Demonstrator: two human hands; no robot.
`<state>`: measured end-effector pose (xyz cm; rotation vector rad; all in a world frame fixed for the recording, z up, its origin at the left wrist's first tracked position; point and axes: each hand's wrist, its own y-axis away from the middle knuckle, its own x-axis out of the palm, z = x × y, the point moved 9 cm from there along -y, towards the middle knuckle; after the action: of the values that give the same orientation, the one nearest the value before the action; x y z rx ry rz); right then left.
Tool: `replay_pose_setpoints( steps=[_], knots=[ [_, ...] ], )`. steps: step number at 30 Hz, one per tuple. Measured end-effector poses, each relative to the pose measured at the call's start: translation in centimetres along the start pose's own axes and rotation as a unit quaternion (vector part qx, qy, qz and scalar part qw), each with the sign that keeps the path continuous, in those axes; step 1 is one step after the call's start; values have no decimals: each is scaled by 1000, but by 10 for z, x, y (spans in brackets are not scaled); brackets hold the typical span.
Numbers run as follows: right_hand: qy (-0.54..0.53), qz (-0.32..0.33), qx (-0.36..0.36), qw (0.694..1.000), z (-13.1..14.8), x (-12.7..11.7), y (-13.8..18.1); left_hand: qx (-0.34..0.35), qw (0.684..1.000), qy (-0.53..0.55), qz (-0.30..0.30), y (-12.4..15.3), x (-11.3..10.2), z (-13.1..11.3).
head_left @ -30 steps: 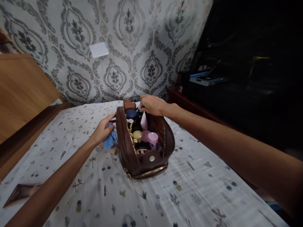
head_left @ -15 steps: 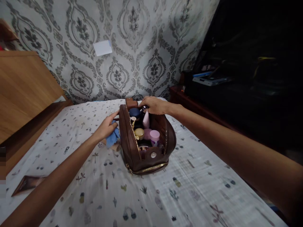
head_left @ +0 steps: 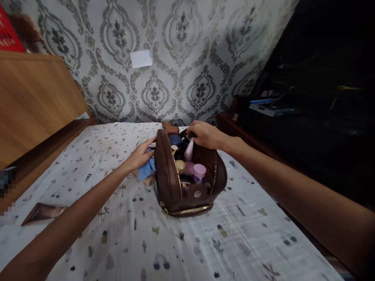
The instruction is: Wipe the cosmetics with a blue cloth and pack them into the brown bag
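A brown cosmetic bag stands unzipped on the bed, packed with a pink-lidded jar, a gold-capped container, a pale pink tube and a dark blue round lid. My left hand is closed on a blue cloth, its fingertips against the bag's left side. At the bag's far end, my right hand reaches over the rim with bent fingers beside a dark, shiny item. What those fingers grip is partly hidden.
A patterned white sheet covers the bed. To the left lies a brown tube, near a wooden headboard. Beside the cloth is a beige cylinder. Wallpaper rises behind; dark furniture stands on the right.
The view has swung left, so the bag and both hands appear farther right. My right hand's fingers sit slightly lower at the bag's far end. My left hand keeps the blue cloth.
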<state>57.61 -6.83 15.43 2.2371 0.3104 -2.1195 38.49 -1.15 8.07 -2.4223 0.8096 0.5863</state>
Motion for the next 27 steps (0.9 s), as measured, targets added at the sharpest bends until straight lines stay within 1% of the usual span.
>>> replay_pose_setpoints(
  steps=[2, 4, 5, 6, 8, 9, 12, 15, 17, 19, 21, 24, 27],
  knots=[
    [-27, -49, -15, 998, 4, -9, 9, 4, 1000, 4, -3, 1, 0, 0],
    [-76, -109, -46, 990, 13, -23, 24, 6, 1000, 8, -4, 3, 0, 1],
    [-102, -126, -66, 985, 19, -29, 32, 7, 1000, 12, -5, 3, 0, 1],
    [-118, -129, -85, 981, 25, -32, 40, 8, 1000, 17, -5, 3, 0, 1],
    [-108, -114, -104, 982, 34, -34, 53, 13, 999, 29, -7, 4, 1, 1],
    [-85, -104, -101, 986, 35, -32, 57, 18, 999, 38, -5, 4, 1, 0],
    [-20, -93, -59, 994, 27, -27, 63, 25, 998, 64, 4, 5, 3, 0],
    [-15, -100, -29, 995, 15, -23, 64, 14, 998, 63, 8, 6, 3, 4],
    [-21, -102, -33, 994, 12, -21, 64, 12, 998, 59, 8, 7, 3, 6],
    [-4, -97, -51, 994, 14, -19, 65, 10, 998, 58, 8, 7, 4, 7],
    [44, -90, -56, 993, 16, -17, 66, 4, 998, 60, 8, 7, 4, 9],
    [124, -75, -28, 989, 14, -16, 67, -1, 998, 60, 7, 6, 4, 10],
    [168, -59, -14, 984, 15, -16, 67, 6, 999, 44, 1, 6, 3, 10]
  ],
)
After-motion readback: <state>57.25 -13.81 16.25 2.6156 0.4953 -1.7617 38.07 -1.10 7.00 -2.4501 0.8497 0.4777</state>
